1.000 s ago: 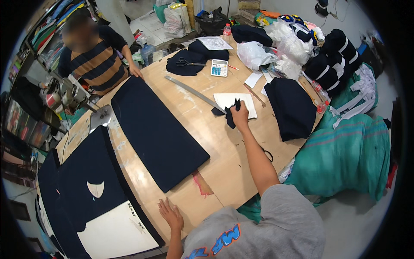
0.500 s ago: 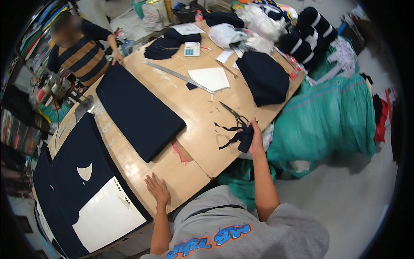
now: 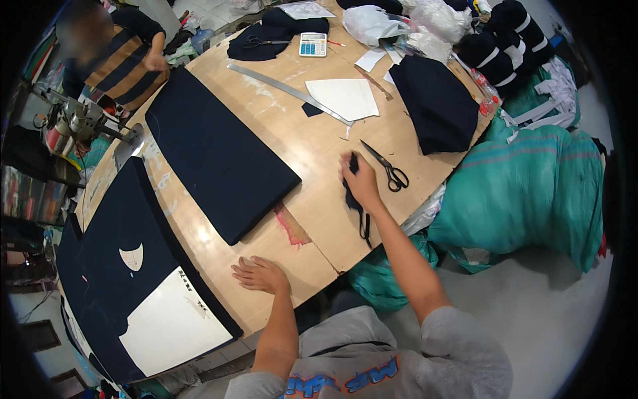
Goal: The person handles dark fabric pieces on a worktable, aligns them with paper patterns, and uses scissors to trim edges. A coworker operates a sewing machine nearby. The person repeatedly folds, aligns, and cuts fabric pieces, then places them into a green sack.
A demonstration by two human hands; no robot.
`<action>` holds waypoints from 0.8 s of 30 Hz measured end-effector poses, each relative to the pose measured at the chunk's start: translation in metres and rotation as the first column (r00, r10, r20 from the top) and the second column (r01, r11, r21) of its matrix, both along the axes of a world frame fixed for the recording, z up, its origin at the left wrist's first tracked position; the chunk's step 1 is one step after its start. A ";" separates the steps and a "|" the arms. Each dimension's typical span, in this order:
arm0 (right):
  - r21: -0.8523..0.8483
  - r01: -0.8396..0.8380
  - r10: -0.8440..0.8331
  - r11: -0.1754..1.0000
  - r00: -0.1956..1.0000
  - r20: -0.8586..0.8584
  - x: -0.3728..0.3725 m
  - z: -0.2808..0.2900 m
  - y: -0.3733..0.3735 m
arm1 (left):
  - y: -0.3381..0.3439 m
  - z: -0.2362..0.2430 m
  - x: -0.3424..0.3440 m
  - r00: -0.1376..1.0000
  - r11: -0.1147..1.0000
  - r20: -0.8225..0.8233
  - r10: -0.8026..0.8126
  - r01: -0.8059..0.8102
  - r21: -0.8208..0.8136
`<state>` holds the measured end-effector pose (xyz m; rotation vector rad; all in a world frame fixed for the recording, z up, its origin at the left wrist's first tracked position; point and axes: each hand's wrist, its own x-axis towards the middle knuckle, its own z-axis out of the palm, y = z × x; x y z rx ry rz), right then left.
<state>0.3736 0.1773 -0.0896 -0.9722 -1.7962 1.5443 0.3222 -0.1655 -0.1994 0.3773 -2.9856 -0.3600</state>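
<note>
My left hand point(image 3: 261, 274) rests flat on the wooden table near its front edge, fingers stretched out and holding nothing. My right hand point(image 3: 362, 181) is closed on dark fabric scraps point(image 3: 353, 199), whose thin strips trail toward the table edge. Its fingertips are slightly blurred. Just right of that hand lies a pair of black-handled scissors point(image 3: 387, 167). Left of both hands, a thick navy fabric stack point(image 3: 216, 153) lies on the table. A larger navy stack point(image 3: 126, 286) at the far left carries a big white pattern piece point(image 3: 176, 326) and a small shield-shaped one point(image 3: 131, 257).
Farther back lie a metal ruler point(image 3: 286, 92), a white pattern piece point(image 3: 345, 98), a calculator point(image 3: 312, 44) and dark folded fabric point(image 3: 438, 106). A cutting machine point(image 3: 83, 123) stands at left near another person point(image 3: 123, 60). Green sacks point(image 3: 518, 193) crowd the right edge.
My right hand has carried the fabric scraps leftward, away from beside the scissors handles, which now show fully. My left hand stays flat on the table. The whole view has shifted slightly.
</note>
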 end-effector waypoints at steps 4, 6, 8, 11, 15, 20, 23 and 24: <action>0.731 -0.138 0.100 0.669 0.990 0.095 -0.158 -0.061 0.095 | 0.017 0.000 -0.007 0.998 0.998 0.021 0.067 -0.067 -0.006; 0.593 -0.271 0.168 0.758 0.960 0.224 -0.208 -0.092 0.134 | 0.009 -0.012 -0.013 0.999 0.999 0.018 0.052 -0.051 -0.012; 0.658 -0.322 0.120 0.681 0.935 0.334 -0.206 -0.128 0.134 | -0.005 -0.009 -0.016 0.994 1.000 -0.103 0.031 -0.032 0.000; 0.787 -0.249 -0.106 0.564 0.924 0.368 -0.175 -0.183 0.164 | 0.003 0.012 -0.017 1.000 1.000 0.010 -0.015 0.015 0.023; 0.754 -0.378 -0.135 0.538 0.844 0.519 -0.160 -0.148 0.092 | -0.002 0.019 0.011 0.996 0.999 0.077 0.053 -0.053 0.003; 0.746 -0.329 -0.105 0.579 0.877 0.468 -0.132 -0.158 0.104 | 0.002 0.015 0.006 0.995 0.997 0.073 0.062 -0.066 0.042; 0.625 -0.042 -0.192 0.780 0.933 0.303 -0.124 -0.131 0.073 | -0.008 0.020 0.008 0.995 0.996 0.062 0.081 -0.083 0.032; 0.563 0.050 -0.233 0.825 0.938 0.257 -0.120 -0.117 0.065 | -0.011 0.022 0.008 0.994 0.996 0.065 0.083 -0.085 0.027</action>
